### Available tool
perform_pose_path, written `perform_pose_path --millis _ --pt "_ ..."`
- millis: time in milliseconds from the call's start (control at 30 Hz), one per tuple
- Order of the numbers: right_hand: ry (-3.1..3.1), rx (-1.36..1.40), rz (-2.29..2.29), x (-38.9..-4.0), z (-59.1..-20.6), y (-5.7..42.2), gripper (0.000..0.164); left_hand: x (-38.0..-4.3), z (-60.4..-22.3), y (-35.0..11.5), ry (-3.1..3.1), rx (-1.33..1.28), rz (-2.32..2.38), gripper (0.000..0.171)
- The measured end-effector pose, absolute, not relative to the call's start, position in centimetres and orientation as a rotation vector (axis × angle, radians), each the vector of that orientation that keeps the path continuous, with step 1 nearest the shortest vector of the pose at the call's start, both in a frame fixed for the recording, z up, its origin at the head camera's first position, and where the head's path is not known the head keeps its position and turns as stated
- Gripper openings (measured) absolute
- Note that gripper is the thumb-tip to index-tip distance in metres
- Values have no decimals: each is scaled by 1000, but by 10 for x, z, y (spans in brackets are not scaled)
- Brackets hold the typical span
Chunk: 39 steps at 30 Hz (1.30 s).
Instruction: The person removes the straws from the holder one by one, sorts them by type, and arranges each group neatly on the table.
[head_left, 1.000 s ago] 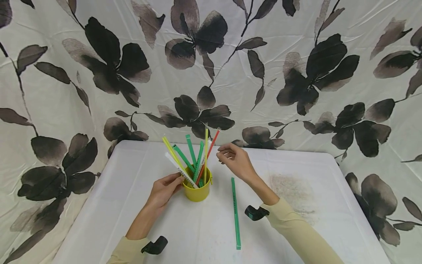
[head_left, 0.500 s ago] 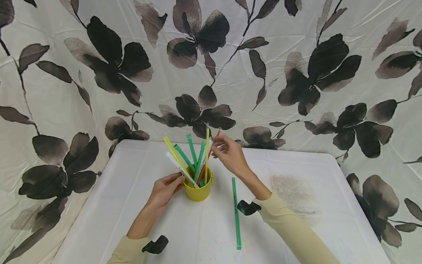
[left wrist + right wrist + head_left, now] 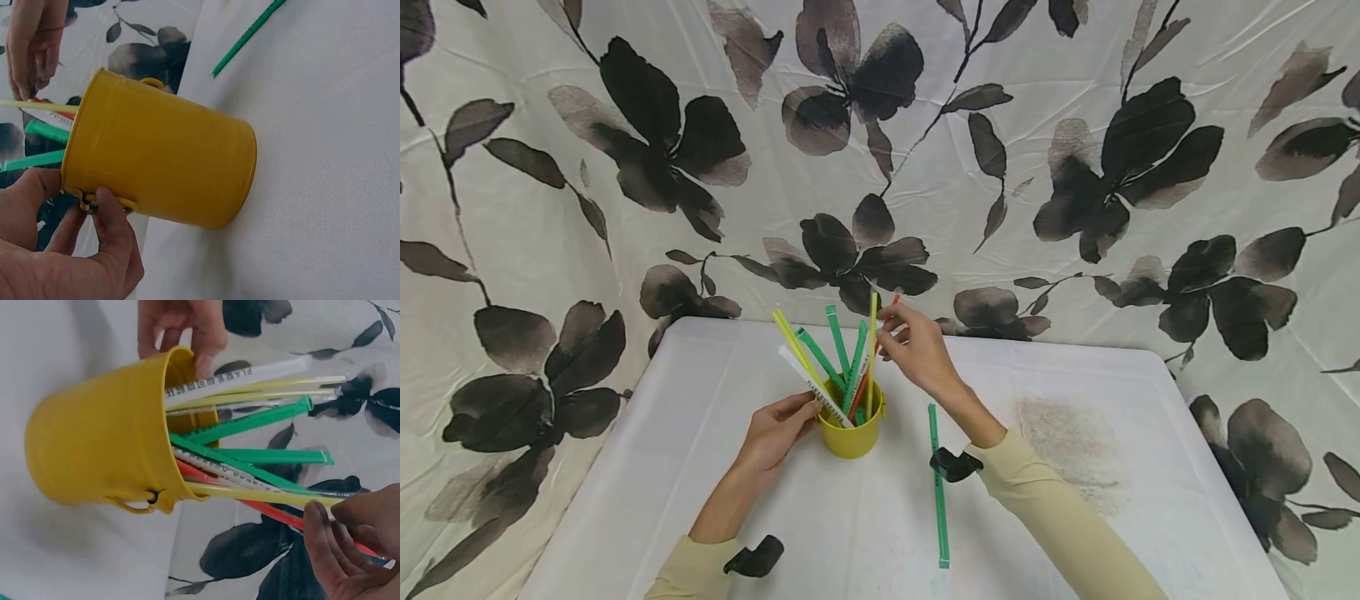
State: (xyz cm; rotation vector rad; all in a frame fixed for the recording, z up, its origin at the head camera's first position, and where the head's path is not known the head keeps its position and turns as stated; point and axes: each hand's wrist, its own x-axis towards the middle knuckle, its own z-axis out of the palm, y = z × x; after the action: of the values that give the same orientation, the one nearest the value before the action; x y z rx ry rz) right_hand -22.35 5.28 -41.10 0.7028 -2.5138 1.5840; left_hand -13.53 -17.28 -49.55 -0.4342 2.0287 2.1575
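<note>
A small yellow bucket (image 3: 850, 440) stands upright on the white table, holding several wrapped drinking straws: green straws (image 3: 269, 419), yellow straws, white printed ones (image 3: 212, 385) and a red straw (image 3: 275, 515). My left hand (image 3: 772, 435) grips the bucket's left side, fingers at the rim and the handle lug (image 3: 90, 203). My right hand (image 3: 917, 348) is at the straw tops on the bucket's right side. Its thumb and finger pinch there, at the upper part of a yellow straw (image 3: 262, 495); the fingers partly cover the red and white straws beside it.
One green wrapped straw (image 3: 939, 517) lies on the table (image 3: 865, 533) right of the bucket, partly under the right wrist's black camera (image 3: 955, 465). A brownish smudge (image 3: 1067, 450) marks the cloth farther right. Floral fabric (image 3: 985, 167) hangs behind the table.
My right hand has moved left from beside the bucket to the straw tops, and its fingers have come together there. The left hand stays on the bucket.
</note>
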Motion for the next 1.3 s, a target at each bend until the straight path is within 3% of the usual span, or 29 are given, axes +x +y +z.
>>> perform_pose_path --millis 533,1300 --pt "-2507 681 1559 -224 -410 52 14 -136 -496 -174 2028 -434 2150 44" --pt "-2421 673 1548 -225 -390 65 18 -138 -498 -175 2035 -434 2123 43"
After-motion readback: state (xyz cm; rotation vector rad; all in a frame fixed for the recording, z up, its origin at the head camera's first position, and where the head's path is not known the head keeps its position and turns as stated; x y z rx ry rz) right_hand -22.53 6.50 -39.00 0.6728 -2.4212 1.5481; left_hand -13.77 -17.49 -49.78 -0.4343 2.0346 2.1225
